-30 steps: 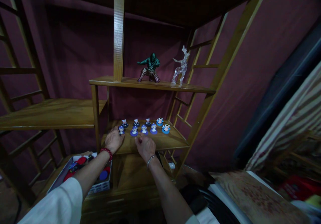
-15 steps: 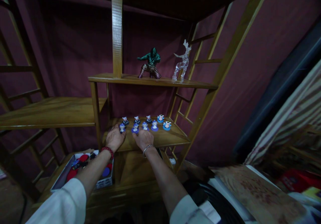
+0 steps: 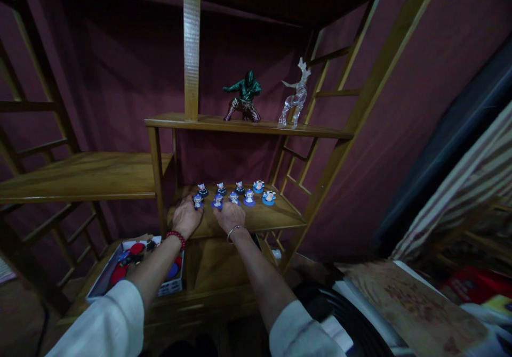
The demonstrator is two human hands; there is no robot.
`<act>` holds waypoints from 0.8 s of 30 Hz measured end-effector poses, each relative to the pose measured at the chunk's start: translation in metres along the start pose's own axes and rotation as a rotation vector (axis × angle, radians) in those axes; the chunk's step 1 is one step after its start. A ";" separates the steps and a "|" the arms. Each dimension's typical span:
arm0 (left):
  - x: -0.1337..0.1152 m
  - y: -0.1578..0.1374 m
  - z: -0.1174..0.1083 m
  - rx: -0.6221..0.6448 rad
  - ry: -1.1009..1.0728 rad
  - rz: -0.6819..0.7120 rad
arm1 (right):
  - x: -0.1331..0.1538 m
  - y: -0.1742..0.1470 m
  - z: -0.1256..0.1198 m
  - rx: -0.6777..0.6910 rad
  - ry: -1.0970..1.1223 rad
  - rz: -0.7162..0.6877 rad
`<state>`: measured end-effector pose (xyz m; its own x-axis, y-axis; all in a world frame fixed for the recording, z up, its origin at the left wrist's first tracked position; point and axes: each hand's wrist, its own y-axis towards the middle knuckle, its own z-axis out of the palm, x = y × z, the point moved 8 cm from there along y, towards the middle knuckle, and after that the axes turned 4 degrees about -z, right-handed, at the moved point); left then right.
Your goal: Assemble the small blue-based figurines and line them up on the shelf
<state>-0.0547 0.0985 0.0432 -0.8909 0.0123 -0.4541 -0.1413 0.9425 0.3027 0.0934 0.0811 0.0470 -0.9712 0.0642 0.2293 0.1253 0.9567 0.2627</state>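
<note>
My left hand is on the wooden shelf, its fingers closed around the leftmost purple-and-white figurine. My right hand is beside it, thumb and fingers pinched at the base of the second purple figurine; part of the grip is hidden behind the hand. To the right in the same front row stand a third purple figurine and a taller one. Behind them are three black-based figurines, one of them the left figurine. Two blue-based figurines stand at the right end.
On the upper shelf are a dark green crouching statue and a clear deer ornament. A box of red, blue and black pieces sits at lower left. Shelf posts flank the compartment. A black round seat is at lower right.
The whole view has shifted slightly, with the shelf now a little further right and higher. Both hands stay at the same two purple figurines, with no clear movement along the shelf.
</note>
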 end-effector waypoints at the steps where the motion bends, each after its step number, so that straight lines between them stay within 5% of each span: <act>1: 0.000 0.000 0.000 0.000 -0.003 -0.002 | 0.000 0.000 0.000 0.000 0.006 0.001; 24: 0.002 0.003 0.005 -0.005 0.014 0.019 | -0.001 -0.004 0.004 -0.034 0.060 -0.041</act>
<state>-0.0547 0.1034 0.0388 -0.8993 0.0253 -0.4366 -0.1267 0.9404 0.3155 0.0931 0.0784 0.0424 -0.9618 0.0069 0.2735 0.0934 0.9479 0.3045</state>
